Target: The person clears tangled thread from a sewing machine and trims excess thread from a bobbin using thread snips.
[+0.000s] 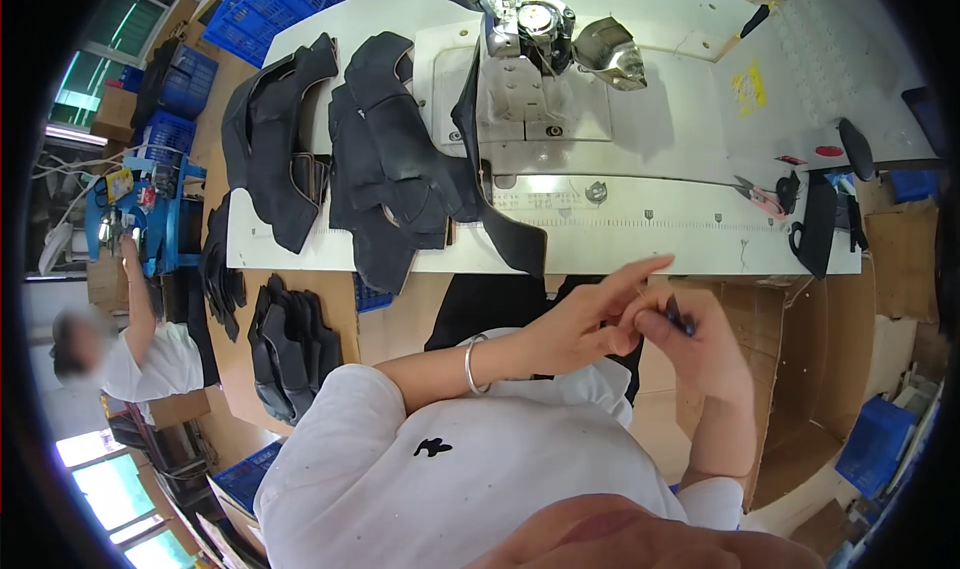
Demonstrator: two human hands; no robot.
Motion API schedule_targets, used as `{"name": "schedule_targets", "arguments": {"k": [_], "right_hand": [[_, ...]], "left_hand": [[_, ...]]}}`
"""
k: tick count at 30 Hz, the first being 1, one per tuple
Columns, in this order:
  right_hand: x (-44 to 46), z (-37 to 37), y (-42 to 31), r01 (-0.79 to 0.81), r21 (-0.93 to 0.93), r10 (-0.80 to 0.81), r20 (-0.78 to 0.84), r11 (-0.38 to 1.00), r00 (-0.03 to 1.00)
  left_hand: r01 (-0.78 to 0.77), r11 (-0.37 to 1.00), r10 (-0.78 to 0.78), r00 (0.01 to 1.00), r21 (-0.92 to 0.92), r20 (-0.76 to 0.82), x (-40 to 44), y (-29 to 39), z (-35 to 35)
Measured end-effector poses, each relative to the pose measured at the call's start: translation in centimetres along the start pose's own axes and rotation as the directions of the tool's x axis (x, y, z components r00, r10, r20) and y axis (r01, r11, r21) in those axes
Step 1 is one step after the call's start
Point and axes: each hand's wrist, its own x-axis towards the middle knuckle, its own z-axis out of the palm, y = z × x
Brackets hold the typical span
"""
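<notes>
Your face is nearest; beyond it, your left hand and right hand come together.
Your right curls around a small dark-and-blue object, seemingly for fine fingertip work; your left is half open, its hold unclear. Farther out, black padded pieces lie on the white table.

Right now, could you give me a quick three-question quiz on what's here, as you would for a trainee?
1. True or false: the right hand holds a small dark-and-blue object.
2. Where are the pink-handled scissors?
a) in the left hand
b) on the white table
c) inside a cardboard box
3. Fill in: the silver bracelet is on the ____ wrist.

Key: 1 true; 2 b; 3 left
</notes>
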Motion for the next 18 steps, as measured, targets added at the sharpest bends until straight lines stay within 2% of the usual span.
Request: {"name": "schedule_targets", "arguments": {"k": [2, 3, 4, 5, 6, 8, 9, 11, 12, 14, 15, 18], "right_hand": [[0.6, -1.0, -2.6, -0.036, -0.07, 0.038, 0.027, 0.997, 0.999], [0.9, -1.6, -2.7, 0.027, -0.189, -0.03, -0.012, 0.982, 0.999], [1.0, -2.0, -3.6, 0.007, -0.305, -0.036, -0.09, 0.952, 0.995], [1.2, -2.4, -5.1, -0.022, -0.415, -0.051, -0.165, 0.91, 0.985], [1.7, -2.7, -6.2, -0.059, -0.516, -0.076, -0.237, 0.854, 0.969], [4.1, -2.6, -5.9, 0.118, -0.748, -0.45, -0.259, 0.654, 0.855], [5.5, -2.5, -5.8, 0.17, -0.842, -0.615, -0.222, 0.513, 0.756], [8.6, -1.6, -6.8, 0.249, -0.911, -0.77, -0.107, 0.33, 0.628], [9.8, -1.2, -7.4, 0.242, -0.932, -0.793, -0.075, 0.272, 0.604], [11.8, -0.8, -8.7, 0.221, -0.963, -0.831, -0.002, 0.151, 0.557], [12.5, -1.1, -9.2, 0.198, -0.98, -0.85, 0.079, 0.03, 0.52], [14.6, -1.9, -10.4, 0.144, -0.936, -0.838, 0.352, -0.321, 0.418]], "left_hand": [[0.044, 0.989, -0.052, 0.997, 0.14, 0.056, -0.2, 0.2, -0.6], [0.045, 0.979, -0.058, 0.997, 0.2, 0.059, -0.5, 0.4, -1.0], [0.045, 0.965, -0.062, 0.996, 0.257, 0.06, -0.7, 0.4, -1.2], [-0.049, 0.947, 0.061, 0.998, 0.319, -0.027, -1.1, 0.3, -1.0], [-0.03, 0.932, 0.042, 0.999, 0.361, -0.024, -1.4, 0.5, -1.0], [0.006, 0.897, 0.003, 1.0, 0.443, -0.019, -2.0, 1.0, -1.2], [0.009, 0.891, -0.043, 0.997, 0.453, 0.063, -2.2, 0.6, -1.4], [0.013, 0.883, -0.042, 0.998, 0.47, 0.052, -2.1, 1.1, -1.0], [0.014, 0.877, -0.041, 0.998, 0.48, 0.047, -2.0, 1.4, -1.0], [0.043, 0.897, -0.004, 0.996, 0.441, -0.089, -2.2, 1.7, -1.4], [0.057, 0.907, 0.011, 0.987, 0.416, -0.16, -2.3, 1.8, -1.7], [0.055, 0.918, 0.046, 0.969, 0.393, -0.243, -2.5, 3.0, -2.8]]}}
